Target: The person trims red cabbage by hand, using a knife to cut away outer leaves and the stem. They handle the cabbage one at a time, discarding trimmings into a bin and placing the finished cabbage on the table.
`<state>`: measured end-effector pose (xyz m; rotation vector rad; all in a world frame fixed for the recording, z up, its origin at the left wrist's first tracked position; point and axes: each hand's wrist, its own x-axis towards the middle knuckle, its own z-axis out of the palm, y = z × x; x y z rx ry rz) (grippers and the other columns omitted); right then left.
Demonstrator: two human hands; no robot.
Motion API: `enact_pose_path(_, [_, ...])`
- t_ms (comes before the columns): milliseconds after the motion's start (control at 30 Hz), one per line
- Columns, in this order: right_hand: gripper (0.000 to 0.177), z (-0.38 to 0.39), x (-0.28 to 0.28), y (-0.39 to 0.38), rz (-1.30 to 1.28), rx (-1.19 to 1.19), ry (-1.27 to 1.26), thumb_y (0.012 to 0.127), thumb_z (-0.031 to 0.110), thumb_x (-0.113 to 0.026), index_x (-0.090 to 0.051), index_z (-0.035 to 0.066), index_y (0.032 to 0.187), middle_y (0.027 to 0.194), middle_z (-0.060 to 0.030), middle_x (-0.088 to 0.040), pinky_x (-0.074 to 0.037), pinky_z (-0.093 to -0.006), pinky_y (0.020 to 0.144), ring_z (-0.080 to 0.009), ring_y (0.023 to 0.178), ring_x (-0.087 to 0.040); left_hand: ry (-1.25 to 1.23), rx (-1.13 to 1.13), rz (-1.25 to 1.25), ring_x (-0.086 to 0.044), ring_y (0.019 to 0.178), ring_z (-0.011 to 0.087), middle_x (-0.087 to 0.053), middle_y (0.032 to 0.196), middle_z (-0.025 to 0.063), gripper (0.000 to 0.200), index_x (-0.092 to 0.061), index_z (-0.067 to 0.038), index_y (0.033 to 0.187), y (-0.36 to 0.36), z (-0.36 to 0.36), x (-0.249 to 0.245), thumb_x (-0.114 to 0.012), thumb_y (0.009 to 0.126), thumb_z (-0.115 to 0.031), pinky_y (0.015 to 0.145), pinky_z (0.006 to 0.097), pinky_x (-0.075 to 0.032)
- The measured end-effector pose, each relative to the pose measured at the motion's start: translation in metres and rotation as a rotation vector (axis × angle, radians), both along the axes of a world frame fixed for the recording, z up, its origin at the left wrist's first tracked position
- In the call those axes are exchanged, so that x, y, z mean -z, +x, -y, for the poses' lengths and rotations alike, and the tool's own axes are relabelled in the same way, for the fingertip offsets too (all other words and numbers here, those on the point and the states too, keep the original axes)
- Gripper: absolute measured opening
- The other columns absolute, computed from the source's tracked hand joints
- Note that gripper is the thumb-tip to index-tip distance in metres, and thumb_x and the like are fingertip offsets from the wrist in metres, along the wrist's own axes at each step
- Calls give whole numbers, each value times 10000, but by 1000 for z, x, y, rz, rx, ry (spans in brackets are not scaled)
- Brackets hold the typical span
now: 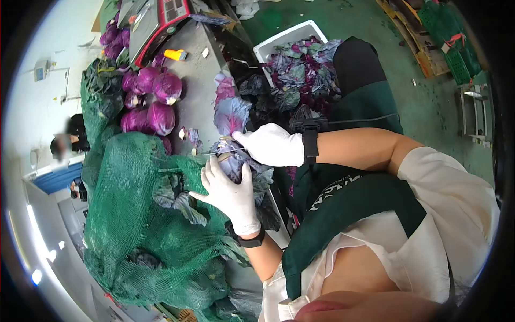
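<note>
A purple cabbage (230, 165) with loose outer leaves sits at the near edge of the metal table. My left hand (230, 196), in a white glove, grips it from the near side with thumb and fingers apart. Just above it, my right hand (273, 145), also gloved, is closed round a thin blade (220, 153) seen edge-on over the cabbage; its handle is hidden in the palm. Large loose leaves (232, 115) lie beside my right hand. Several peeled purple cabbages (163, 88) stand farther across the table.
A green mesh sack (123, 188) of cabbages lies beside my left hand. A white crate (263, 51) holds trimmed leaves near my legs. On the table (201, 70) are a red-edged scale (161, 32) and a yellow object (175, 55). A person (78, 131) is in the background.
</note>
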<state>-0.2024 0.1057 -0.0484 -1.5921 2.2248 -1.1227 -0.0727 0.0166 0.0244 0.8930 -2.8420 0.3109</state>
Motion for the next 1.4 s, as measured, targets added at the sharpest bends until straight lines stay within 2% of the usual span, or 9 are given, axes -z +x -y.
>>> enact_pose_path(100, [470, 4, 12, -7, -27, 17, 35, 881, 139, -524, -457, -79, 1292, 818, -149, -668, -518, -402, 522, -285, 653, -688, 136, 49, -152, -488, 1283, 314, -552, 1302, 115, 733, -498, -90, 1345, 6, 11, 10, -809, 726, -328, 1110, 697, -202])
enact_pose_path(233, [438, -3, 3, -10, 32, 63, 88, 870, 146, -559, -483, -30, 1264, 763, -124, -677, -520, -398, 517, -290, 609, -681, 116, 233, -374, -551, 1168, 367, -592, 1238, 183, 678, -550, -19, 1271, 7, 17, 19, -822, 679, -207, 1017, 463, -414])
enact_pose_path(367, [341, 0, 19, -11, -17, 121, -175, 866, 118, -539, -536, -40, 1168, 646, -116, -642, -494, -408, 467, -273, 558, -668, 82, 262, -300, -565, 1090, 370, -607, 1155, 183, 654, -539, -30, 1290, -4, 13, 15, -750, 689, -174, 941, 490, -441])
enact_pose_path(500, [268, 2, -1, -22, 58, 61, -8, 891, 117, -503, -526, -3, 1129, 680, -185, -648, -520, -487, 561, -362, 625, -670, 177, 56, -54, -530, 1037, 346, -540, 1119, 173, 661, -581, -109, 1275, -21, 6, -17, -789, 679, -305, 847, 472, -448])
enact_pose_path(667, [383, 8, -11, -25, 117, 67, 98, 875, 128, -535, -577, 8, 1237, 714, -199, -657, -508, -513, 611, -392, 656, -660, 75, 77, -237, -494, 1216, 367, -531, 1287, 173, 592, -591, -48, 1170, -7, 11, 1, -800, 677, -300, 1005, 461, -411])
enact_pose_path(900, [340, 22, 9, -41, 101, 105, 164, 877, 128, -540, -579, 130, 1215, 717, -195, -655, -505, -518, 630, -404, 691, -658, 324, 36, -690, -559, 1133, 371, -549, 1232, 201, 620, -539, -21, 1179, 14, 0, 25, -830, 644, -136, 1004, 443, -440])
enact_pose_path(1067, [461, 24, 5, -63, 638, -28, 92, 912, 163, -642, -520, 75, 1349, 879, -173, -664, -524, -392, 704, -334, 736, -655, 357, -8, -467, -494, 1185, 368, -508, 1246, 211, 679, -524, -29, 1260, 22, -5, 6, -804, 660, -182, 1018, 455, -408])
enact_pose_path(1233, [542, 33, -9, -32, 291, 9, -44, 815, 338, -768, -577, 84, 1254, 1008, -191, -700, -533, -390, 809, -331, 943, -692, 306, 72, -453, -495, 1158, 388, -510, 1238, 194, 635, -553, -49, 1214, 24, -5, 12, -825, 665, -216, 992, 483, -411])
enact_pose_path(1400, [416, 49, 19, -42, 417, 69, -120, 827, 316, -744, -595, 98, 1149, 952, -182, -700, -537, -439, 756, -375, 911, -679, 345, 26, -654, -491, 1200, 369, -512, 1265, 200, 553, -563, -45, 1172, 42, -8, 14, -824, 693, -135, 1044, 461, -388])
